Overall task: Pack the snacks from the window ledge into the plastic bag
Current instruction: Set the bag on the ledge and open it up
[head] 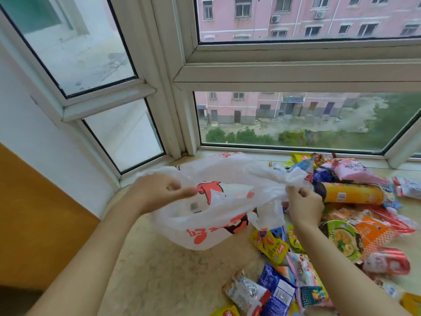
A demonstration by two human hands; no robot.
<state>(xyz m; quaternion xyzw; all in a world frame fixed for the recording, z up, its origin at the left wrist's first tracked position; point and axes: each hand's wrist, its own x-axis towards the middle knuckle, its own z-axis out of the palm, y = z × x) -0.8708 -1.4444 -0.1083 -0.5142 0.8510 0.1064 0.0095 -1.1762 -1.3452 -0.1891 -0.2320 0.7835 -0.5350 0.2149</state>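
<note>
head: plastic bag [218, 201] stretched left-right

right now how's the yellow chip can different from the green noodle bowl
The yellow chip can is a long tube lying on its side; the green noodle bowl is round and squat, its lid tilted toward the camera. The can lies farther back, the bowl nearer. Both rest in the snack pile, unpacked.

Snack packets [262, 295] run off the bottom and right edges, blurred.
</note>
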